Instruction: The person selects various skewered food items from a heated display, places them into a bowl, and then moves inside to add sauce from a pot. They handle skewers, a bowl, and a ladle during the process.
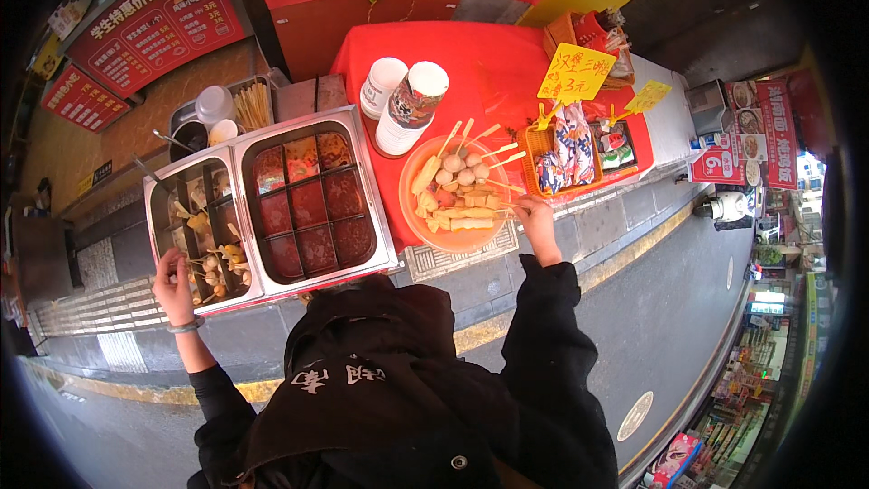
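Note:
My right hand [538, 224] pinches the stick ends of skewers at the right rim of an orange plastic bowl [415, 225]. The bowl holds several skewers of pale balls [461, 170] and yellowish tofu-like pieces [475, 201], sticks pointing outward. My left hand [174, 288] is at the left edge of a divided steel food pan [254, 291], its fingers bent; whether something is between them is unclear. Skewered balls and other pieces [214, 275] lie in that pan's near compartments. To its right, a second divided steel pan [387, 244] contains red broth.
Stacked paper cups [406, 132] stand on the red tablecloth [475, 68] behind the bowl. An orange basket [533, 170] of wrapped food sits to the right. Behind the pans are wooden sticks [252, 105] and a ladle [173, 141]. A kerb [597, 272] and road run along the near side.

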A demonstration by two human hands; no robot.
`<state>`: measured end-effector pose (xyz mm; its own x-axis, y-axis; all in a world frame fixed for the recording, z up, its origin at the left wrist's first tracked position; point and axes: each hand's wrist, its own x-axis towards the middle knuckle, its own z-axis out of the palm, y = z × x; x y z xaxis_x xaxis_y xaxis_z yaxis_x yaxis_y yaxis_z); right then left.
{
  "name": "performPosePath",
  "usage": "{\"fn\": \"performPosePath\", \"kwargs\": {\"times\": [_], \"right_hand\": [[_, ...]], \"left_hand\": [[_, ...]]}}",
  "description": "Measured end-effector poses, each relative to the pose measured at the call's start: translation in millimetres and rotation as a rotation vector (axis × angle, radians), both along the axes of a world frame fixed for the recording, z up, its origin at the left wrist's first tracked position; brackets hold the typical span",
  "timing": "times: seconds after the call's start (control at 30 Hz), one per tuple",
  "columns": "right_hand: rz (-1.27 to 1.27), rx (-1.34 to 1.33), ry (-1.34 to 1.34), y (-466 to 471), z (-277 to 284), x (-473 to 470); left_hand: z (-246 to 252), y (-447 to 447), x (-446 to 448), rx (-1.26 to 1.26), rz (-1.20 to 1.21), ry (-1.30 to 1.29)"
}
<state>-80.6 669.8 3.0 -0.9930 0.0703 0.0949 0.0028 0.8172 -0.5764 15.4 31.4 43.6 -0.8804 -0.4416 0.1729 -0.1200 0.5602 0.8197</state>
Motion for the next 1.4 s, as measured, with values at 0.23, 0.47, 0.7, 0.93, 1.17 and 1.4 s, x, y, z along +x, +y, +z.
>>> {"fn": "performPosePath", "kwargs": {"times": [0.23,0.47,0.7,0.93,1.17,1.4], "right_hand": [[0.209,0.548,-0.038,11.3,-2.5,1.8],[0.231,0.661,-0.150,5.6,-0.8,-3.5],[0.167,0.223,-0.072,-3.3,5.8,-7.9],[0.117,0.155,-0.105,-17.4,-0.8,9.1],[0.197,0.246,-0.184,-16.7,3.5,16.5],[0.271,0.111,-0.318,-27.1,14.6,6.7]], "left_hand": [[5.2,-0.3,11.0,-0.008,0.005,0.010],[2.7,-4.2,19.6,-0.011,0.045,0.026],[2.0,-7.4,22.9,0.002,0.057,0.000],[5.9,-7.8,27.0,0.012,0.072,0.010],[4.5,-14.6,28.1,0.001,0.084,0.020],[2.7,-25.1,30.6,-0.012,0.174,0.002]]}}
